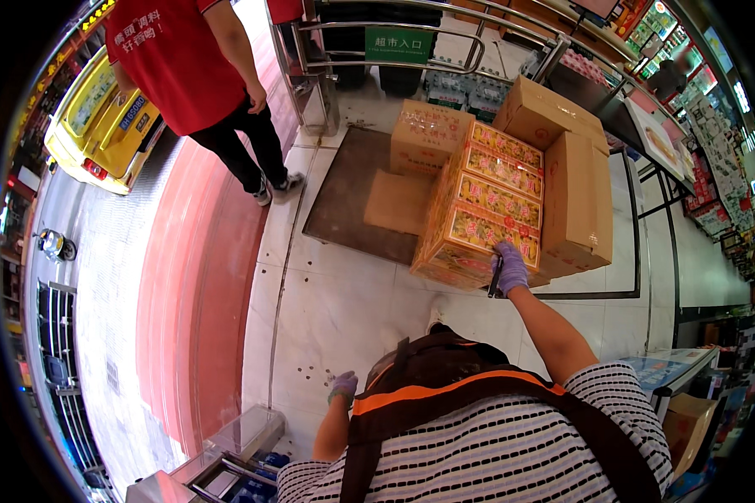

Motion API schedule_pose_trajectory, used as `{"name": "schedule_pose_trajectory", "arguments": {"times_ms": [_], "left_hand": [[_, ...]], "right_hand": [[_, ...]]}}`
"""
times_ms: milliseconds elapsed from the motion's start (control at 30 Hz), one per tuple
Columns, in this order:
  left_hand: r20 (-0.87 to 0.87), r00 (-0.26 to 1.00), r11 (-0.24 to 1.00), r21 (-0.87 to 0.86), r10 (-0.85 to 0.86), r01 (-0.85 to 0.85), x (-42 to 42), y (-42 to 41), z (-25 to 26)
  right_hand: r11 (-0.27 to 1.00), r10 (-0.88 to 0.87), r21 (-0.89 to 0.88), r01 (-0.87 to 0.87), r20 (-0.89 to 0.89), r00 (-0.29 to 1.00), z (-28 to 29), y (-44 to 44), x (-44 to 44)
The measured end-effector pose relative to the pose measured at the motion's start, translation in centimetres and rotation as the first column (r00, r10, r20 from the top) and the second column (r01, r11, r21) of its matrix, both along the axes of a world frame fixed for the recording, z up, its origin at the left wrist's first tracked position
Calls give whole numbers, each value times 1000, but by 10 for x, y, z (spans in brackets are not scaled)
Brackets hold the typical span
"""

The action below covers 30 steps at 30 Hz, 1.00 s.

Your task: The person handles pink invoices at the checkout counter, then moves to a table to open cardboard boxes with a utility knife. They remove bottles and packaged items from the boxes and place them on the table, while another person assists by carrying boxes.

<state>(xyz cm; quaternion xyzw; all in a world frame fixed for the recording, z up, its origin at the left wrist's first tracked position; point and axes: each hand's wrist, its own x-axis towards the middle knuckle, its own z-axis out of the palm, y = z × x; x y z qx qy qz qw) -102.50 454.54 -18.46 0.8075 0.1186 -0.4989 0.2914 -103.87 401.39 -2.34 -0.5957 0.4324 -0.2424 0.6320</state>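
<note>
My right hand (512, 269), in a purple glove, grips a slim dark tool (495, 279), perhaps a marker or a cutter; its exact kind is unclear. The hand is at the near corner of a stack of orange printed cartons (497, 206), whose tops bear large red writing. Plain brown cardboard boxes (577, 198) adjoin the stack on the right. Behind it on the left is another brown carton (425, 135) with a flat piece of cardboard (397, 201) in front. My left hand (344, 385), also gloved, hangs low beside my apron; its fingers are too small to read.
Under the cartons lies a dark mat or low platform (346, 188). Metal railings (365, 26) with a green sign (397, 44) run behind, beside shrink-wrapped bottles (447, 88). A person in a red shirt (170, 63) stands at the left, near a step down to the street and a yellow vehicle (104, 119).
</note>
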Motion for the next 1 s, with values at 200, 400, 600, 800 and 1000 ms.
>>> {"name": "schedule_pose_trajectory", "arguments": {"times_ms": [200,400,600,800,1000], "left_hand": [[79,996,997,-55,-41,46,10,-10,19],[118,993,993,-110,-21,34,22,-25,30],[182,962,978,-7,-204,209,15,-43,44],[176,920,937,43,-349,347,-18,-85,48],[196,887,900,-47,-418,434,-61,-163,64]], "right_hand": [[936,99,-326,-134,-122,988,-6,-5,-2],[682,143,-689,-245,-203,969,7,4,-8],[733,188,-653,-192,-78,979,12,14,-26],[819,126,565,-96,-15,992,-9,7,-137],[741,504,-18,-671,-646,574,8,-13,-304]]}}
